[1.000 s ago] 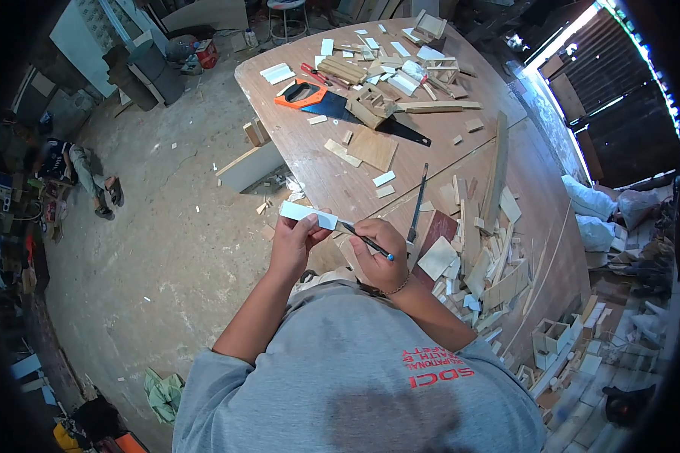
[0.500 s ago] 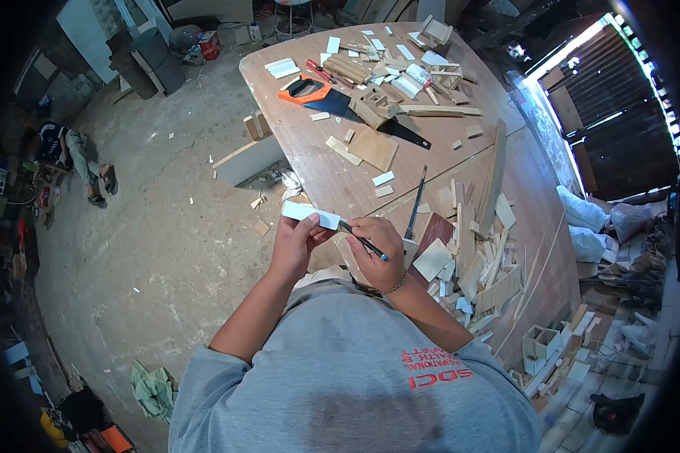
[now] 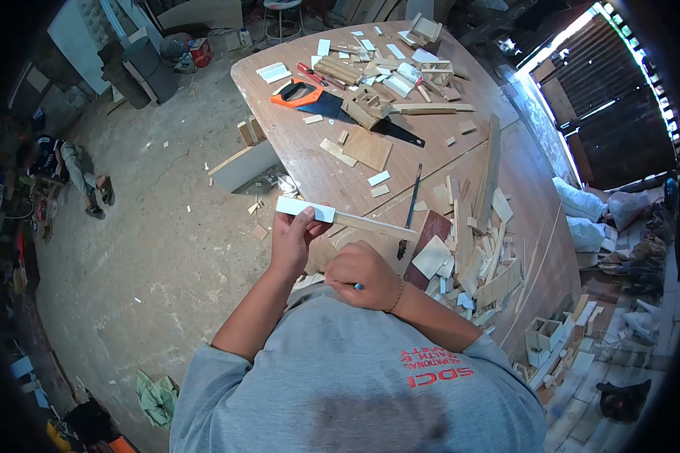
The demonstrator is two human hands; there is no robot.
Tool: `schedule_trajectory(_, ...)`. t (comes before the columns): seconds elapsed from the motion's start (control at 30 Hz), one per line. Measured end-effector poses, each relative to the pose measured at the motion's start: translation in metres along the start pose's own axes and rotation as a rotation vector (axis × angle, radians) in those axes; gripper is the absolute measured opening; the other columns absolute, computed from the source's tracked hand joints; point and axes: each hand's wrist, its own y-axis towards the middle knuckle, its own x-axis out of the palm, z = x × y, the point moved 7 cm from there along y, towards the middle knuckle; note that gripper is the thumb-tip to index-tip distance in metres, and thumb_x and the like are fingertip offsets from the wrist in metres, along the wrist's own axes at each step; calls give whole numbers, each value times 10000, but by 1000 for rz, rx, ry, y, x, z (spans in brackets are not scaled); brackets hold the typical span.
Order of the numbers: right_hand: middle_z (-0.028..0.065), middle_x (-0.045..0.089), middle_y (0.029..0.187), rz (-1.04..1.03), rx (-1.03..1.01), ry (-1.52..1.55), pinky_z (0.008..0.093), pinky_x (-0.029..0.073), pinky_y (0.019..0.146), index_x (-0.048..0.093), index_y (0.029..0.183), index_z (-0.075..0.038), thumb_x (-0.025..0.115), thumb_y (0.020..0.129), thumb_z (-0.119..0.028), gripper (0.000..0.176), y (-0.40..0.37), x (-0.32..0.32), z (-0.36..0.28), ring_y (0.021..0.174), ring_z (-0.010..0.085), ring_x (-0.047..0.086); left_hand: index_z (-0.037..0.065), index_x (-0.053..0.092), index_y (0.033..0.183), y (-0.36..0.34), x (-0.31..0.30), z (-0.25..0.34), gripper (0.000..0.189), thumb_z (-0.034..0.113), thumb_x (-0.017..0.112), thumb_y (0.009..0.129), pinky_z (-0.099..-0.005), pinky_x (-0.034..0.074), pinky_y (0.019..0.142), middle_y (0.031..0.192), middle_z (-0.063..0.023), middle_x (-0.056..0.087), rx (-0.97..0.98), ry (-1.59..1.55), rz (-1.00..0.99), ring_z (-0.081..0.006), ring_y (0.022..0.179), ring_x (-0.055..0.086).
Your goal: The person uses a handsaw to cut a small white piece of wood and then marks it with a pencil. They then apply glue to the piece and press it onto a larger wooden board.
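The left hand [image 3: 291,241] pinches the wood strip [image 3: 370,223] by its white end, over the table's [image 3: 313,155] near edge. The right hand [image 3: 363,275], nearer, curls around a pen [image 3: 357,286], off the strip. Any marks are too small to see.

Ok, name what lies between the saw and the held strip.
Head view: a plywood square, pale offcuts and bare table lie between the saw and the strip in the left hand.

Single head-worn view, looking steeply down, close over worktable [image 3: 332,177]
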Motion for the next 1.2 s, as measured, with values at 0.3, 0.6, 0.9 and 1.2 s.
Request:
schedule_trajectory(0.3, 76, 657, 869, 490, 44, -318, 349, 426, 691, 574, 836, -69, 704, 700, -17, 195, 9, -52, 19, 751, 255, 583, 11, 374, 1092, 0, 2, -2, 245, 86, 515, 907, -387, 569, 786, 1023, -211, 609, -11, -81, -12, -253, 886, 650)
schedule_trajectory(0.6, 61, 648, 897, 457, 47, -413, 353, 418, 704, 581, 801, -64, 687, 708, -48, 141, 10, -27, 19, 768, 243, 566, 25, 381, 1085, 0, -3, -7, 235, 103, 511, 906, -354, 549, 763, 1023, -190, 610, -6, -96, -4, -238, 863, 650)
schedule_trajectory(0.9, 53, 624, 823, 127, -44, -29, 360, 417, 730, 568, 774, -65, 642, 723, -71, 90, 12, -24, 3, 780, 245, 562, 17, 381, 1086, 7, -4, 2, 262, 108, 529, 890, -395, 562, 801, 1016, -196, 614, 45, -90, -13, -234, 854, 652)
schedule_trajectory(1.2, 118, 580, 770, 416, 492, 95, 320, 458, 647, 603, 841, -5, 598, 860, -117, 113, -5, -63, 51, 725, 245, 582, -19, 481, 996, -4, 0, 10, 207, 87, 593, 857, -311, 573, 726, 989, -200, 645, 13, 150, -11, -205, 833, 660)
